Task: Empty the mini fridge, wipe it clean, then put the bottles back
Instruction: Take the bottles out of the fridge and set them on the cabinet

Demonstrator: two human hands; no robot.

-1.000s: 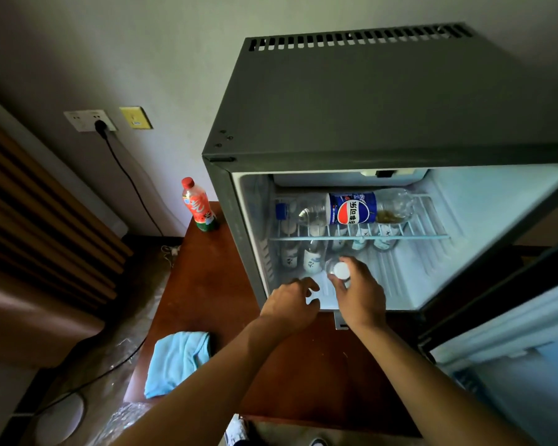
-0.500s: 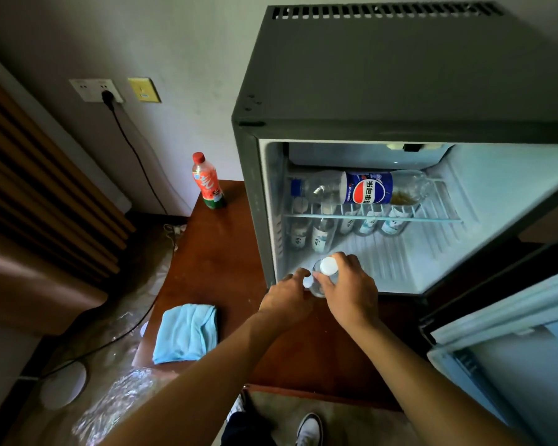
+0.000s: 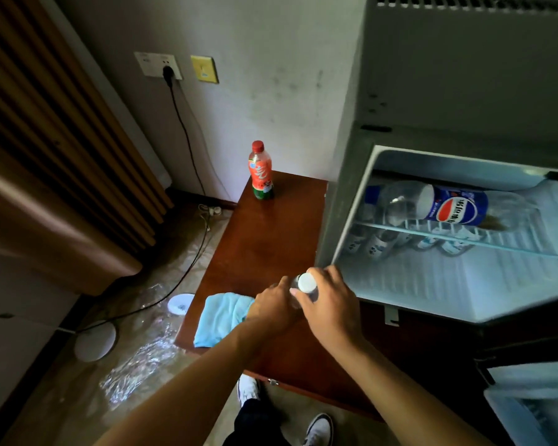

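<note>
Both hands are gripping one white-capped bottle, now withdrawn from the fridge over the counter; emptying is continuing.

Both hands meet over the wooden worktop just outside the open mini fridge. Right hand grips a small clear bottle with a white cap; left hand touches it from the left. Blue cloth lies beside them. Orange bottle stands upright at the back. Pepsi bottle lies on the fridge shelf, small bottles below it.
</note>
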